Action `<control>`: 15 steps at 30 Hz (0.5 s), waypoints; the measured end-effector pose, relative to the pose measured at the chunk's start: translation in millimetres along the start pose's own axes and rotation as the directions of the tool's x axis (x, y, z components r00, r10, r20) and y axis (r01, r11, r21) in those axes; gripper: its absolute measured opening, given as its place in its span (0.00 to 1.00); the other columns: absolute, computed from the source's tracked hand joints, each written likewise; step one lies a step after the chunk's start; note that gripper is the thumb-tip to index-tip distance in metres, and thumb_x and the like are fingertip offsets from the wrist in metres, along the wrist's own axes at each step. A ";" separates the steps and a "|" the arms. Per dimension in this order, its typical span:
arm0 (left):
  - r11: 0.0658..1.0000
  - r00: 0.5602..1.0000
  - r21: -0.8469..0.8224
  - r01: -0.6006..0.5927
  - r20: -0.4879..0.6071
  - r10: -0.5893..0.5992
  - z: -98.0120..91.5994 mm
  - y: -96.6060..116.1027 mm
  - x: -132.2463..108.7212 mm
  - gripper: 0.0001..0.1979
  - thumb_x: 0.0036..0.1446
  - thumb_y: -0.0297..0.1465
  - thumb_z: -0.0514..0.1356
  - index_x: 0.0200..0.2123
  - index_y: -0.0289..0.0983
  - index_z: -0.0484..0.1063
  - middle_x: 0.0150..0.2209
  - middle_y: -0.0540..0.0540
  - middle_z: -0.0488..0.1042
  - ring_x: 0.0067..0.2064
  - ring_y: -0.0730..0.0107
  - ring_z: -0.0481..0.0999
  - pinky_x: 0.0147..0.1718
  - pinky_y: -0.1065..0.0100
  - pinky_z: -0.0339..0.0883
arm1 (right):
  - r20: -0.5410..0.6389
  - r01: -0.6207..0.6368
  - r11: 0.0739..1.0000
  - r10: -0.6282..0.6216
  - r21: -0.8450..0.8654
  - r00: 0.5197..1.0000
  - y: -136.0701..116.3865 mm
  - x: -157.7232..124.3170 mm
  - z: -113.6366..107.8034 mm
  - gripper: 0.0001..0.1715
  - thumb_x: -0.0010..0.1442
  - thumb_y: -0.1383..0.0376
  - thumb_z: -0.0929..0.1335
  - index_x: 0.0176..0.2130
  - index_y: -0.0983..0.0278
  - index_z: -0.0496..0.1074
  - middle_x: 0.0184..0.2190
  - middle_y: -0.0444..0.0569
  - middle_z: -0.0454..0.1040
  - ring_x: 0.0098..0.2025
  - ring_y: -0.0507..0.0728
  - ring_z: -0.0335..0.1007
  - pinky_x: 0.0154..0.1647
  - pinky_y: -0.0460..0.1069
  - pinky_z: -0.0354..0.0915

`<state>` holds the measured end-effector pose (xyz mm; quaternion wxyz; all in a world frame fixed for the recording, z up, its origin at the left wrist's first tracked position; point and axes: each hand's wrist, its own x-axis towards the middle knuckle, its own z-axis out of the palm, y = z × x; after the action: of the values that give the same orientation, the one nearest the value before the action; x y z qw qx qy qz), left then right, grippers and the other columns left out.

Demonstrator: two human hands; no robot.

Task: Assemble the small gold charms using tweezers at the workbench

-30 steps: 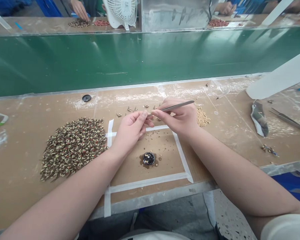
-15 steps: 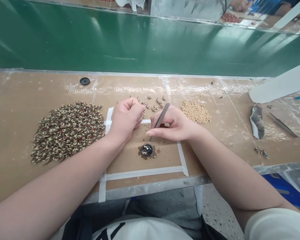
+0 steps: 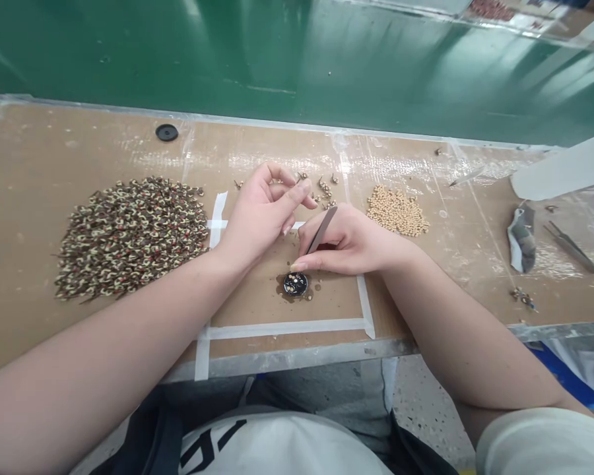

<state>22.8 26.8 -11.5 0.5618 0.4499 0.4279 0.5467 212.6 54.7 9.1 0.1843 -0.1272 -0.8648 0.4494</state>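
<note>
My right hand (image 3: 344, 241) grips a pair of tweezers (image 3: 321, 231), their tips pointing down at a small round dish (image 3: 296, 284). Dark liquid and several pale beads are in that dish, and wet spots surround it. Above and to the left, my left hand (image 3: 276, 204) has its fingers loosened and apart, over a loose group of small brown-and-cream pieces (image 3: 325, 189); I make out nothing held in it. Beyond my left wrist lies a large heap of similar pieces (image 3: 133, 237) with red specks. A pile of tan beads (image 3: 397, 211) lies past my right hand.
White tape (image 3: 287, 328) marks a rectangle on the brown tabletop. A black round lid (image 3: 167, 132) lies at the back left. On the right are another pair of tweezers (image 3: 571, 247), a grey-and-white object (image 3: 521, 241) and a white panel (image 3: 559, 168). A green wall (image 3: 277, 66) bounds the back.
My left hand has gone from a pinch to loosened fingers and shifted slightly right. The tweezers' tips are now lower, at the dish. The whole view has tilted downward.
</note>
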 end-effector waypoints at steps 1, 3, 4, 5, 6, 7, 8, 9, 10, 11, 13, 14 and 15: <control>1.000 1.000 -0.006 0.005 -0.001 -0.005 0.4 0.5 -0.1 0.20 0.64 0.39 0.75 0.40 0.42 0.65 0.32 0.51 0.81 0.17 0.82 0.62 0.19 0.74 0.54 | 0.002 -0.002 1.000 0.002 -0.001 1.000 -0.4 -0.1 0.0 0.33 0.70 0.39 0.72 0.31 0.63 0.81 0.24 0.45 0.77 0.26 0.51 0.66 0.32 0.48 0.64; 1.000 1.000 -0.017 0.018 -0.006 -0.018 1.4 1.9 -0.5 0.18 0.64 0.37 0.75 0.41 0.42 0.66 0.32 0.52 0.80 0.17 0.83 0.62 0.19 0.74 0.54 | 0.001 0.004 1.000 -0.004 -0.001 1.000 -0.9 -0.2 -0.2 0.33 0.71 0.40 0.72 0.30 0.63 0.81 0.23 0.45 0.76 0.26 0.51 0.66 0.32 0.48 0.65; 1.000 1.000 -0.020 0.022 -0.008 -0.022 1.6 2.4 -0.8 0.18 0.64 0.36 0.75 0.41 0.41 0.67 0.32 0.52 0.80 0.17 0.83 0.62 0.18 0.74 0.54 | 0.001 0.011 1.000 -0.011 0.000 1.000 -0.9 -0.2 -0.2 0.33 0.71 0.40 0.72 0.30 0.63 0.81 0.23 0.45 0.76 0.26 0.51 0.67 0.32 0.48 0.65; 1.000 1.000 -0.022 0.022 -0.007 -0.022 1.6 2.6 -1.0 0.17 0.65 0.36 0.75 0.41 0.41 0.68 0.32 0.51 0.80 0.17 0.83 0.62 0.18 0.74 0.53 | 0.003 0.018 1.000 -0.018 0.001 1.000 -0.6 -0.1 -0.3 0.32 0.71 0.41 0.72 0.30 0.63 0.81 0.23 0.45 0.76 0.26 0.51 0.67 0.33 0.48 0.65; 1.000 1.000 -0.020 0.019 -0.003 -0.019 1.4 2.5 -1.3 0.16 0.65 0.37 0.74 0.41 0.40 0.69 0.32 0.50 0.81 0.17 0.83 0.63 0.18 0.74 0.54 | 0.004 0.026 1.000 -0.026 0.001 1.000 -0.1 0.0 -0.3 0.31 0.71 0.41 0.73 0.30 0.63 0.80 0.23 0.44 0.76 0.26 0.51 0.67 0.33 0.48 0.66; 1.000 1.000 -0.015 0.013 0.002 -0.013 0.9 2.1 -1.4 0.15 0.66 0.37 0.74 0.40 0.39 0.71 0.32 0.49 0.81 0.17 0.82 0.63 0.18 0.73 0.54 | 0.004 0.035 0.999 -0.035 0.000 0.999 0.5 0.2 -0.3 0.31 0.71 0.41 0.73 0.30 0.63 0.80 0.24 0.44 0.77 0.27 0.51 0.68 0.34 0.49 0.67; 1.000 1.000 -0.006 0.008 0.009 -0.007 0.4 1.5 -1.5 0.15 0.66 0.38 0.74 0.40 0.39 0.72 0.33 0.48 0.82 0.18 0.82 0.64 0.18 0.73 0.54 | 0.004 0.043 0.999 -0.043 -0.001 0.999 1.1 0.3 -0.3 0.31 0.71 0.42 0.73 0.29 0.62 0.80 0.24 0.44 0.77 0.27 0.51 0.68 0.35 0.49 0.67; 1.000 1.000 0.004 0.003 0.017 -0.003 -0.1 0.9 -1.5 0.14 0.66 0.39 0.73 0.40 0.38 0.73 0.33 0.47 0.83 0.18 0.82 0.64 0.18 0.73 0.55 | 0.004 0.050 0.999 -0.050 -0.002 0.999 1.7 0.5 -0.2 0.31 0.71 0.42 0.73 0.29 0.62 0.80 0.24 0.44 0.77 0.27 0.52 0.68 0.36 0.49 0.68; 1.000 1.000 0.013 0.001 0.022 -0.001 -0.6 0.4 -1.5 0.14 0.67 0.40 0.73 0.40 0.38 0.74 0.33 0.47 0.83 0.18 0.82 0.64 0.18 0.73 0.55 | 0.003 0.058 0.998 -0.058 -0.004 0.998 2.1 0.6 -0.2 0.30 0.71 0.42 0.73 0.29 0.62 0.80 0.24 0.44 0.77 0.27 0.52 0.68 0.36 0.49 0.69; 1.000 1.000 0.019 0.000 0.023 0.000 -0.9 0.0 -1.4 0.15 0.67 0.40 0.73 0.40 0.38 0.74 0.34 0.46 0.84 0.18 0.82 0.64 0.18 0.73 0.55 | 0.004 0.067 0.998 -0.067 -0.004 0.998 2.4 0.7 -0.2 0.30 0.71 0.42 0.73 0.29 0.62 0.79 0.24 0.44 0.77 0.27 0.52 0.69 0.36 0.49 0.69; 1.000 1.000 0.022 0.006 0.017 -0.006 -1.1 -0.4 -1.2 0.15 0.67 0.41 0.73 0.40 0.38 0.74 0.35 0.46 0.84 0.18 0.82 0.64 0.18 0.73 0.56 | 0.006 0.082 0.997 -0.082 -0.003 0.997 2.3 0.7 -0.2 0.29 0.71 0.43 0.73 0.29 0.62 0.80 0.24 0.44 0.77 0.26 0.51 0.69 0.35 0.49 0.68; 1.000 1.000 0.019 0.008 0.012 -0.008 -1.0 -0.4 -1.0 0.14 0.67 0.40 0.73 0.40 0.38 0.74 0.36 0.46 0.84 0.18 0.82 0.64 0.19 0.72 0.57 | 0.006 0.084 0.996 -0.084 -0.004 0.996 2.1 0.7 -0.2 0.29 0.71 0.43 0.73 0.29 0.62 0.80 0.24 0.44 0.77 0.26 0.52 0.69 0.34 0.49 0.67; 1.000 1.000 0.014 0.010 0.009 -0.010 -0.9 -0.4 -0.9 0.14 0.68 0.40 0.72 0.41 0.38 0.74 0.36 0.46 0.84 0.18 0.82 0.65 0.19 0.72 0.57 | 0.006 0.084 0.996 -0.084 -0.005 0.996 1.8 0.6 -0.2 0.29 0.71 0.43 0.73 0.29 0.62 0.80 0.24 0.45 0.77 0.27 0.52 0.69 0.34 0.49 0.67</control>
<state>22.0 26.0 -12.1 0.5635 0.4541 0.4313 0.5388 212.3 56.1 7.8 0.2003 -0.0897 -0.8710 0.4395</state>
